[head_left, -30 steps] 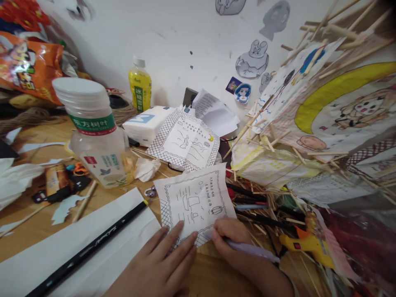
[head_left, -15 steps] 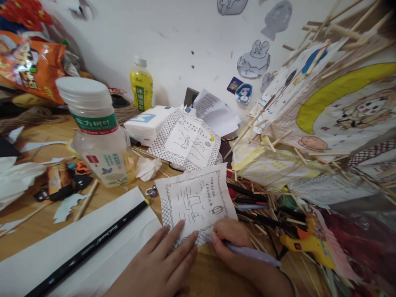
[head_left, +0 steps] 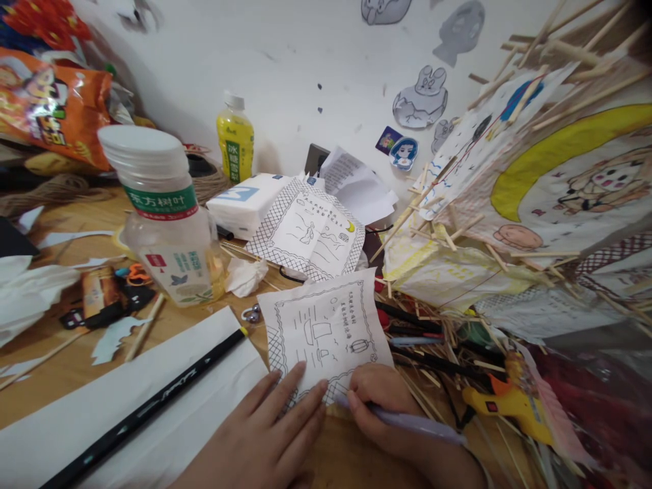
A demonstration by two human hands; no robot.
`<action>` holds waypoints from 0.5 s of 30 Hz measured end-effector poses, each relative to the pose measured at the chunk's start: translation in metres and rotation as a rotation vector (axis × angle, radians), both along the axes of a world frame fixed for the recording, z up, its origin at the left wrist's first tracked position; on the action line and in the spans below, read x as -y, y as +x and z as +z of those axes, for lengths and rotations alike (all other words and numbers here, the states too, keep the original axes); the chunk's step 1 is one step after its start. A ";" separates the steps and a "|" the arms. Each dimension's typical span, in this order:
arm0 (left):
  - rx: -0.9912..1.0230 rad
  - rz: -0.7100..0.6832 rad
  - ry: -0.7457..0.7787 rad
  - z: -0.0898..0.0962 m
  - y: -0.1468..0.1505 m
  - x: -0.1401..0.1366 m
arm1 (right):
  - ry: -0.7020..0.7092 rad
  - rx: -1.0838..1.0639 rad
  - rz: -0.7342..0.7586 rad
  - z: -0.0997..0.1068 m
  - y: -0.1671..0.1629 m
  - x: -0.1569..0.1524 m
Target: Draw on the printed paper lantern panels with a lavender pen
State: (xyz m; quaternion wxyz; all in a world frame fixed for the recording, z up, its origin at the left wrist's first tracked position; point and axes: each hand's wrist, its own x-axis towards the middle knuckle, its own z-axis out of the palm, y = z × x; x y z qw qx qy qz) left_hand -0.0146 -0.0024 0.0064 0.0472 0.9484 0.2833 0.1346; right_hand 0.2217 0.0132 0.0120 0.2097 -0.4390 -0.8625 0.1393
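Observation:
A white sheet with a line drawing of boats, a lantern and a patterned border (head_left: 326,326) lies on the wooden table. My left hand (head_left: 280,424) rests flat on its lower left part, fingers spread. In my right hand (head_left: 382,401) is a light purple pen (head_left: 418,424), its tip at the sheet's lower edge, by the cross-hatched border. A black marker with a yellow end (head_left: 153,401) lies on blank white paper (head_left: 204,414) left of my left hand. Behind the drawing sits a second bordered drawing (head_left: 308,234).
A wide-capped clear bottle (head_left: 163,224), a yellow drink bottle (head_left: 235,139) and a tissue pack (head_left: 249,204) stand behind. On the right are a stick-framed paper lantern (head_left: 570,170), several pens and a yellow glue gun (head_left: 509,404). Crumpled tissue (head_left: 246,276) and paper scraps (head_left: 117,336) lie left.
The camera view has shifted slightly. My right hand and the pen tip have barely moved along the sheet's lower border; my left hand stays in place.

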 end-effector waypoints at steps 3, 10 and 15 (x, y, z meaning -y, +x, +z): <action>-0.012 -0.015 -0.005 0.000 -0.001 -0.001 | -0.025 0.007 0.018 0.003 -0.001 0.000; -0.002 0.010 -0.029 0.000 0.001 0.000 | 0.005 0.003 0.038 0.002 -0.002 0.002; -0.011 0.044 -0.008 -0.004 0.004 0.004 | 0.072 -0.081 -0.186 -0.005 0.005 0.001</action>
